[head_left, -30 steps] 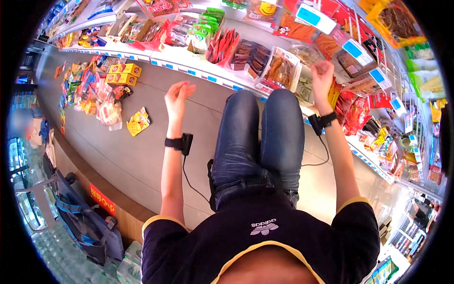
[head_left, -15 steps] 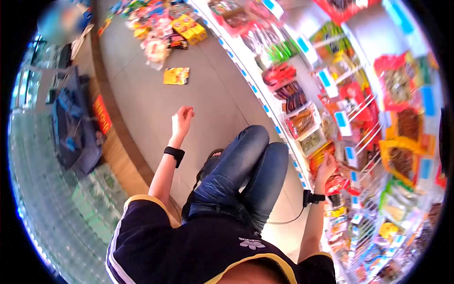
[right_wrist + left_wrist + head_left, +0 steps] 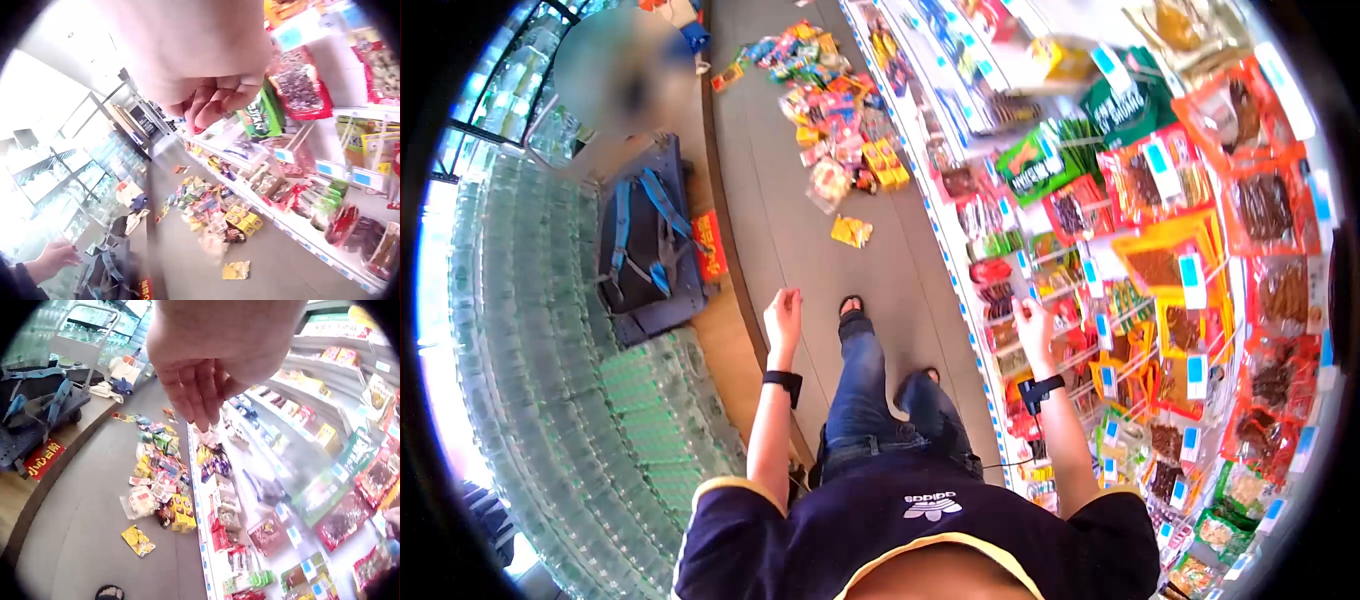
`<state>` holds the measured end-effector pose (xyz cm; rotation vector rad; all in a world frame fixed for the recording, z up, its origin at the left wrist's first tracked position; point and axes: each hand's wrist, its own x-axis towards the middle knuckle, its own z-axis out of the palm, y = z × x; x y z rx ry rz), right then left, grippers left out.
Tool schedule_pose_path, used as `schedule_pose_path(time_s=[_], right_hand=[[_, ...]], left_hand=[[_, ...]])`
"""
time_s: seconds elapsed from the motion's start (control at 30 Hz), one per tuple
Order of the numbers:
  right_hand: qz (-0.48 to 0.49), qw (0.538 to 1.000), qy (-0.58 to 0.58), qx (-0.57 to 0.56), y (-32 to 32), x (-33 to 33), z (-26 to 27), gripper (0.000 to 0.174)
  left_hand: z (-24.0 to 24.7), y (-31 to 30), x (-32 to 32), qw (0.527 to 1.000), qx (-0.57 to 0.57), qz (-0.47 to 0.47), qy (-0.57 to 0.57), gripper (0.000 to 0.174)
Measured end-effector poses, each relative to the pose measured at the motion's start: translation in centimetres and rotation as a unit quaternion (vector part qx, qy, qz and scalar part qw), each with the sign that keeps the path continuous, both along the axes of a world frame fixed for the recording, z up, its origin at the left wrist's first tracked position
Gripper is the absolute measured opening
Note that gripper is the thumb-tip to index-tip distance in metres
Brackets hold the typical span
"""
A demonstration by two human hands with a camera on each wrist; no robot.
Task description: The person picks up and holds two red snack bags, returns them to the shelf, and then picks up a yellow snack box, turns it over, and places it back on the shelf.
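The left hand (image 3: 782,318) hangs in the air over the grey floor (image 3: 785,215), its fingers loosely bent and holding nothing. On the other side, the right hand (image 3: 1033,328) is raised beside the shelf of snack packets, also holding nothing; whether it touches a packet cannot be told from the head view. In the left wrist view, the left hand's fingers (image 3: 200,394) droop together. The right wrist view shows the right hand's fingers (image 3: 215,103) curled loosely. A pile of snack packets (image 3: 830,110) lies on the floor, with yellow boxes (image 3: 885,163) and a separate yellow packet (image 3: 852,232).
Hanging packets (image 3: 1260,205) and price tags fill the shelving on the right. Along the left stand a wooden ledge (image 3: 725,350), a trolley with a dark blue bag (image 3: 645,235) and stacked bottles (image 3: 530,330). Another person, blurred, is at the upper left.
The bent knees have straightened and both feet now show beneath the body. The view has turned and risen, with the floor pile now ahead. Both hands remain empty.
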<state>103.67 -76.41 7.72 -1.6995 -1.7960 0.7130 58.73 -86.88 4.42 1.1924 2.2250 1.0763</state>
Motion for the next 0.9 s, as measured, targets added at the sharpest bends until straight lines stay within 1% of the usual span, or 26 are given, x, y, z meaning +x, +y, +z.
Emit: schedule_pose_path(time_s=[0.07,0.1,0.13,0.17,0.2,0.23,0.27,0.3,0.33,0.4,0.43,0.47,0.53,0.57,0.6,0.67,0.7,0.73,0.77,0.87,0.9], right_hand=[[0.019,0.999,-0.036,-0.017,3.1,-5.3,2.1,0.029],[0.049,0.998,-0.025,0.027,4.9,-6.1,-2.2,0.023],[0.071,0.997,-0.014,0.006,6.4,-8.7,-2.2,0.019],[0.099,0.990,-0.061,0.077,7.5,-11.6,-2.1,0.017],[0.112,0.992,-0.032,-0.044,8.8,-12.4,-5.2,0.015],[0.135,0.986,-0.073,-0.065,10.0,-15.4,-4.2,0.013],[0.118,0.985,-0.067,-0.108,11.1,-17.9,-4.7,0.017],[0.145,0.983,-0.073,-0.088,12.8,-20.2,-5.3,0.016],[0.172,0.979,-0.078,-0.073,13.9,-22.0,-5.8,0.016],[0.201,0.971,-0.102,-0.083,16.3,-25.6,-6.2,0.016],[0.214,0.969,-0.093,-0.084,17.6,-26.9,-7.2,0.015],[0.206,0.969,-0.111,-0.081,18.8,-28.3,-8.5,0.014],[0.209,0.961,-0.131,-0.124,21.2,-30.9,-11.3,0.014],[0.213,0.959,-0.132,-0.133,22.2,-31.9,-14.1,0.014],[0.240,0.955,-0.125,-0.123,23.2,-33.1,-16.6,0.013],[0.273,0.937,-0.169,-0.139,24.8,-35.5,-21.8,0.012],[0.296,0.930,-0.179,-0.122,25.2,-36.3,-25.6,0.012],[0.318,0.923,-0.190,-0.103,25.9,-36.8,-29.5,0.013],[0.328,0.909,-0.207,-0.151,26.6,-37.6,-32.7,0.015],[0.311,0.902,-0.239,-0.182,27.3,-38.8,-43.5,0.017],[0.298,0.895,-0.238,-0.232,27.8,-39.3,-47.6,0.020]], left_hand=[[0.1,0.7,-3.6,0.999,0.011,0.039,-0.024,0.016],[-0.4,0.5,-5.5,0.998,0.011,0.057,-0.036,0.016],[-1.0,0.7,-7.4,0.997,0.015,0.056,-0.042,0.017],[-0.8,1.6,-9.3,0.999,-0.004,0.044,-0.011,0.017],[-0.6,0.9,-10.5,0.999,-0.036,0.033,0.012,0.017],[-1.0,-0.9,-11.1,0.998,-0.054,0.040,-0.001,0.017],[-1.5,0.0,-12.6,0.998,-0.047,0.048,-0.006,0.017],[-2.0,1.9,-14.2,0.998,-0.029,0.055,-0.008,0.017],[-2.0,3.2,-15.3,0.998,-0.040,0.057,-0.009,0.017],[-1.5,3.3,-16.7,0.995,-0.084,0.054,-0.018,0.017],[-2.5,3.6,-17.6,0.994,-0.090,0.055,-0.026,0.016],[-3.9,3.9,-18.4,0.993,-0.107,0.047,-0.011,0.015],[-7.3,5.3,-19.7,0.991,-0.132,0.030,0.017,0.014],[-9.4,6.2,-20.1,0.991,-0.132,0.028,-0.001,0.013],[-12.5,7.4,-20.8,0.991,-0.135,0.009,0.023,0.013],[-19.4,8.1,-21.2,0.985,-0.161,-0.028,0.062,0.013],[-23.0,8.9,-21.3,0.984,-0.138,-0.045,0.101,0.014],[-26.8,9.9,-21.2,0.980,-0.164,-0.055,0.094,0.013],[-30.6,11.1,-21.4,0.976,-0.185,-0.067,0.091,0.013],[-42.5,15.0,-21.4,0.974,-0.203,-0.083,0.052,0.013],[-46.1,16.8,-21.3,0.975,-0.210,-0.066,0.025,0.014]])
